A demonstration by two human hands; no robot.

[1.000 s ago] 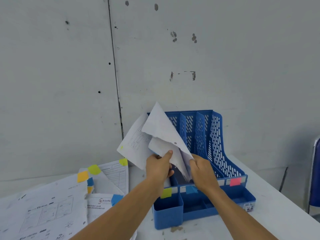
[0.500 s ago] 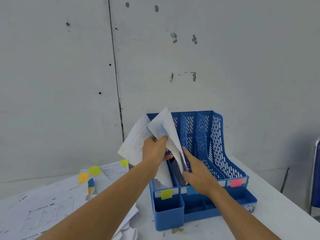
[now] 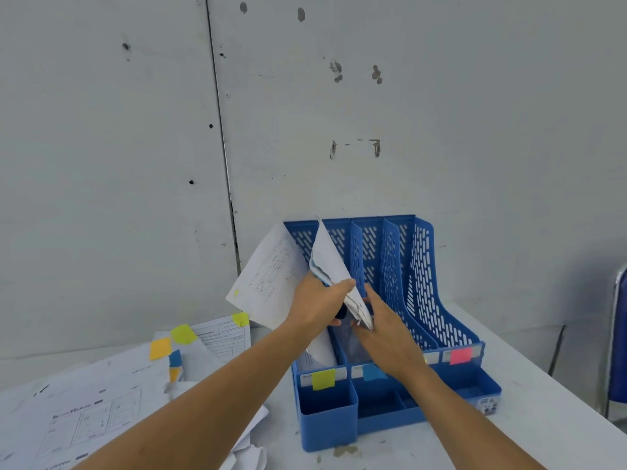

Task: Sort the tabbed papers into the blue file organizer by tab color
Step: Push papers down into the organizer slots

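Observation:
The blue file organizer (image 3: 420,286) stands on the white table against the wall, its slots marked with a yellow tab (image 3: 323,379), a blue tab (image 3: 372,372) and a pink tab (image 3: 460,355). My left hand (image 3: 317,305) grips a bent white sheet (image 3: 330,262) over the left slots. Behind it a printed sheet (image 3: 268,283) leans in the leftmost slot. My right hand (image 3: 386,329) reaches into the second slot with fingers stretched out, touching the sheet's lower edge.
A pile of tabbed papers (image 3: 101,401) with yellow, orange and blue tabs lies on the table to the left. A blue chair edge (image 3: 619,334) shows at the far right. The table's right edge (image 3: 543,368) runs close past the organizer.
The bent sheet has come down lower into the organizer's left slots. My left hand rose up along it, and my right hand opened and reached deeper into the slot.

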